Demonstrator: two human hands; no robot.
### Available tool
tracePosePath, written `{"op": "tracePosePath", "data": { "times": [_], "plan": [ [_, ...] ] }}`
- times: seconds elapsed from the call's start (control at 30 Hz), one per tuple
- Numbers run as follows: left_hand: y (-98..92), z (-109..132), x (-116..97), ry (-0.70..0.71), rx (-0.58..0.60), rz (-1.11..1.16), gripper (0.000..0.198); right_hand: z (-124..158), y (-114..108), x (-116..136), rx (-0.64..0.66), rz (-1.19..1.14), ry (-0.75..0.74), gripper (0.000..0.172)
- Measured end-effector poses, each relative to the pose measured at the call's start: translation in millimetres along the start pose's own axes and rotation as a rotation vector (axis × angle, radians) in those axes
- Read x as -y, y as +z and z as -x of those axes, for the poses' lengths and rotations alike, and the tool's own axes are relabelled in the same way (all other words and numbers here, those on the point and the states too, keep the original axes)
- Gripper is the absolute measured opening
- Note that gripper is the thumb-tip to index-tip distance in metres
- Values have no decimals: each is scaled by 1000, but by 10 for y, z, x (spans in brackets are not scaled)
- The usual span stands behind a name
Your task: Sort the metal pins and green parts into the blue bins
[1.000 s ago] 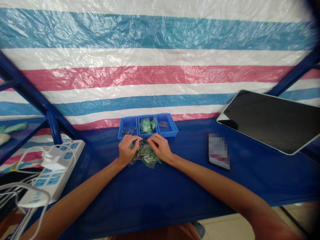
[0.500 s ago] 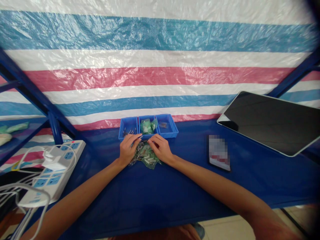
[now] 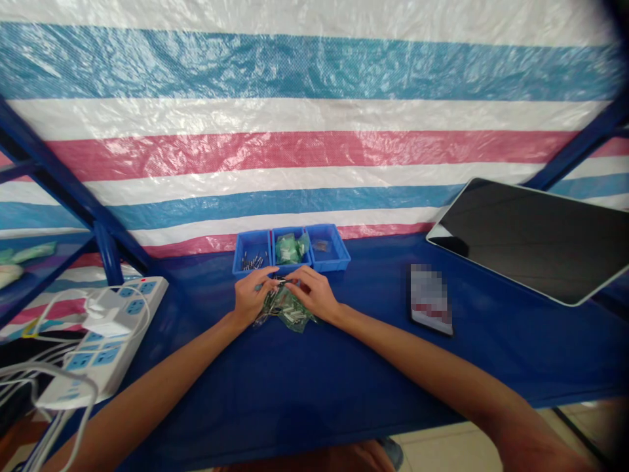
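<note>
My left hand [image 3: 250, 293] and my right hand [image 3: 315, 293] meet with their fingertips pinched at a small, slim black-and-silver part [image 3: 282, 282]. Its exact kind is too small to make out, and the fingertips hide its ends. Just beneath lies an opened clear green plastic bag [image 3: 296, 316] with many small metal pieces on and in it. Directly behind the hands stands a blue three-compartment bin [image 3: 338, 265]. Slim black-and-silver pieces [image 3: 253, 263] lie in its left compartment, a green bag of parts [image 3: 291, 249] in the middle one, and a small clear packet [image 3: 322, 246] in the right.
A white power strip [image 3: 115, 357] with plugs and cables sits at the left. To the right are a phone [image 3: 430, 300] and a dark-screened tablet or monitor [image 3: 535, 239]. Blue frame bars [image 3: 105, 246] and a striped plastic sheet [image 3: 314, 151] bound the blue table [image 3: 314, 387].
My hands have come together. The silver piece at my left fingers and the dark piece at my right fingers now meet end to end, slightly lower.
</note>
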State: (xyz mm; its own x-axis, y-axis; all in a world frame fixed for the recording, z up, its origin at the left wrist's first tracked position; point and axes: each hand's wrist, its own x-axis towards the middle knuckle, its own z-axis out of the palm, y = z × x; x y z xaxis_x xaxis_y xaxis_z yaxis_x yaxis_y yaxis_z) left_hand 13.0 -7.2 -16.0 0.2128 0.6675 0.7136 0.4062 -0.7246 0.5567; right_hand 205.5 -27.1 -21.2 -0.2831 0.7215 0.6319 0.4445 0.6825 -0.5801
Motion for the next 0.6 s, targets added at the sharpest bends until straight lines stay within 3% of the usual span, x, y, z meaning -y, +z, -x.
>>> {"op": "tracePosePath", "data": {
  "times": [0.2,0.4,0.6],
  "plan": [
    [-34,-7,-15,68,66,-11,24,-11,-5,26,8,-12,0,21],
    [-29,-35,-55,74,-29,-113,23,-20,-16,49,-78,-8,83,26],
    [-20,-42,-74,133,-65,-131,13,-19,-27,51,-65,-17,96,29]
  ]
}}
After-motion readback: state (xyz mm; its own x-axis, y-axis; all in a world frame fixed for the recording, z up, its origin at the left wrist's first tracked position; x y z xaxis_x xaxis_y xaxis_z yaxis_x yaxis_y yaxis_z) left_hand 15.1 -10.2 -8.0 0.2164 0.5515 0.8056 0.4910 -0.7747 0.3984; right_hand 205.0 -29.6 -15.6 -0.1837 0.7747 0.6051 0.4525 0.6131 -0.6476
